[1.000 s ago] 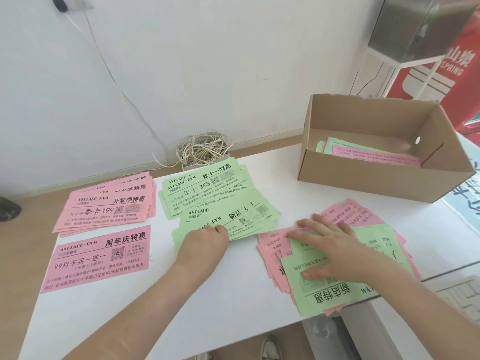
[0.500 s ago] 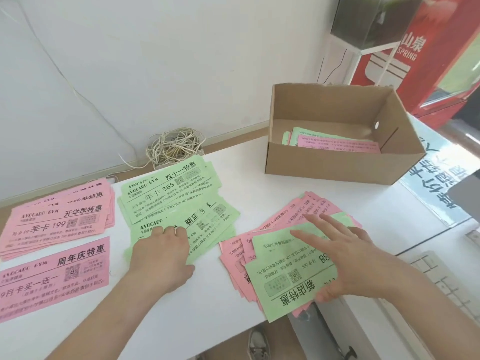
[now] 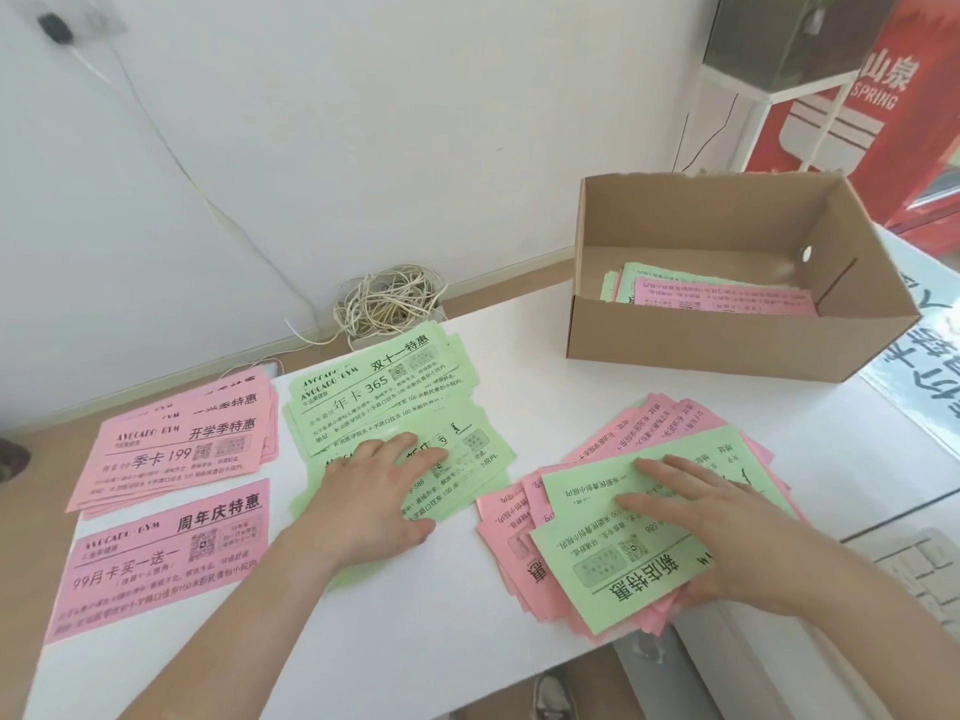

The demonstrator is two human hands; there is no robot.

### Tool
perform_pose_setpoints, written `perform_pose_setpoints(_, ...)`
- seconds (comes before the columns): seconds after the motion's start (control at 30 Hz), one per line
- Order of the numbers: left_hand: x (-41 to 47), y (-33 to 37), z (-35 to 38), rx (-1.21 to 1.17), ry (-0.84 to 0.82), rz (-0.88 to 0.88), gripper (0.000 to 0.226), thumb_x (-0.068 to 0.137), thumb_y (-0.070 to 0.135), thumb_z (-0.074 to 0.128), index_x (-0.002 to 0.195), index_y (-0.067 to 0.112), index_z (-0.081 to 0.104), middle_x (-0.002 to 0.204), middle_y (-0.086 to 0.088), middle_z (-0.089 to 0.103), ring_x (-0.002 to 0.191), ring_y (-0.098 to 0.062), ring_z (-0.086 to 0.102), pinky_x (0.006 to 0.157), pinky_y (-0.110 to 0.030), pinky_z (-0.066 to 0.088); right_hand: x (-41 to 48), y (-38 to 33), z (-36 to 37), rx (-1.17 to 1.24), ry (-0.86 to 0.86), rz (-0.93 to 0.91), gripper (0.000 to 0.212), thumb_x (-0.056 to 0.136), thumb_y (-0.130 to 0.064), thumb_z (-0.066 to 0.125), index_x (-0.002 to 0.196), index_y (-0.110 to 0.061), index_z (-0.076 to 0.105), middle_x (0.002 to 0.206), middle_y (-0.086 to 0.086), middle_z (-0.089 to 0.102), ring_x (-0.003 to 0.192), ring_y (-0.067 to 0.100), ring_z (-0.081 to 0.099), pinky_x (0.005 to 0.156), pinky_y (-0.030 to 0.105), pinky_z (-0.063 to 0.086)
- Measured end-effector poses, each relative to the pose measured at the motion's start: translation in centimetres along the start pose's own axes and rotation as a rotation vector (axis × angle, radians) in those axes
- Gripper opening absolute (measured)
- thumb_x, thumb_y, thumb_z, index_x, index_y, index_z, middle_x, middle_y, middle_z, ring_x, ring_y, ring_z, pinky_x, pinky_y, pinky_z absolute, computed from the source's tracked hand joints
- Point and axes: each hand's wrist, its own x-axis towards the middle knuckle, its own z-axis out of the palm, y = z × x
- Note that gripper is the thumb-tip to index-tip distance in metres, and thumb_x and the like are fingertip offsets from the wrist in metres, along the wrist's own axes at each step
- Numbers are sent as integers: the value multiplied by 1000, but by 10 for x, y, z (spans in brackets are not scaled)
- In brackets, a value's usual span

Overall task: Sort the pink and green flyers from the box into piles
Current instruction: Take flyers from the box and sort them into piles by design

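My left hand (image 3: pixel 371 493) lies flat on the lower green flyer pile (image 3: pixel 457 475) at the table's middle. A second green pile (image 3: pixel 382 387) sits just behind it. My right hand (image 3: pixel 706 517) rests with straight fingers on the top green flyer (image 3: pixel 613 553) of a mixed pink and green stack (image 3: pixel 519 543) at the front right; its thumb is under the stack's near edge. Two pink piles lie at the left, a rear pink pile (image 3: pixel 176 444) and a front pink pile (image 3: pixel 161 558). The cardboard box (image 3: pixel 717 340) at the back right holds more pink and green flyers (image 3: pixel 717 296).
A coil of pale cord (image 3: pixel 389 301) sits against the wall behind the green piles, its cable running up the wall. A keyboard (image 3: pixel 924 569) lies at the right edge. A red sign (image 3: pixel 883 96) stands behind the box. The white table (image 3: pixel 415 641) ends close to me.
My left hand slid further onto the lower green pile and flattened. My right hand stayed on the mixed stack, whose top green flyer has shifted slightly. The camera swung left and right.
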Motion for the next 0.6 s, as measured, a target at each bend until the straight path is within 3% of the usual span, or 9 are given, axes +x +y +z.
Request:
perform_pose_setpoints(0.1, 1, -4, 6, -69, -25, -8, 77, 79, 56, 54, 143, 54, 10, 154, 10, 5, 144, -22, 1, 115, -52, 12, 0, 1, 1, 46, 23, 36, 94, 76, -42, 72, 142, -59, 8, 156, -22, -13, 145, 5, -13, 119, 37, 15)
perform_pose_setpoints(0.2, 2, -8, 8, -39, 0, 8, 81, 78, 56, 53, 142, 56, 4, 151, 10, 6, 142, -18, 6, 114, -53, 13, -12, -2, 5, 95, 90, 99, 93, 84, -21, 62, 143, -57, 0, 157, -19, -13, 146, 7, -11, 119, 35, 19)
perform_pose_setpoints(0.3, 1, -7, 8, 15, 41, 28, 83, 79, 58, 53, 143, 53, 0, 152, 10, -1, 143, -17, -1, 114, -56, 7, -32, -6, 10, 248, 257, 222, 83, 90, -10, 51, 145, -54, 7, 158, -19, 2, 146, 8, 8, 115, 31, 25)
perform_pose_setpoints(0.37, -1, 6, 7, 19, 160, 145, 74, 81, 56, 53, 144, 47, 17, 154, 6, 10, 142, -19, 8, 112, -58, 19, -45, -11, 17, 384, 405, 322, 68, 93, -16, 53, 144, -49, 22, 152, -21, 23, 137, 6, 28, 107, 25, 32)
perform_pose_setpoints(0.43, 0, 31, 7, -71, 331, 310, 55, 82, 53, 46, 133, 32, 47, 144, -1, 38, 133, -25, 36, 100, -54, 41, -55, -21, 28, 536, 535, 421, 52, 94, -18, 54, 137, -43, 39, 138, -20, 44, 121, 3, 45, 96, 21, 39)
perform_pose_setpoints(0.5, -1, 70, 8, -140, 392, 457, 52, 83, 54, 38, 122, 25, 58, 137, -4, 50, 125, -29, 49, 96, -49, 48, -58, -35, 40, 707, 587, 515, 44, 94, -15, 53, 131, -39, 49, 124, -14, 55, 105, 3, 53, 88, 20, 42)
perform_pose_setpoints(0.53, -2, 92, 10, -141, 351, 516, 55, 84, 57, 37, 125, 25, 56, 142, -4, 46, 130, -30, 46, 102, -48, 44, -57, -43, 45, 767, 595, 552, 43, 94, -14, 53, 130, -38, 51, 121, -11, 57, 101, 3, 55, 84, 19, 44)
perform_pose_setpoints(0.6, -5, 130, 16, -89, 218, 554, 73, 86, 67, 37, 146, 24, 31, 158, -3, 15, 146, -29, 15, 117, -46, 17, -55, -59, 54, 855, 604, 612, 45, 95, -12, 49, 132, -36, 50, 121, -6, 59, 97, 2, 55, 75, 11, 43)
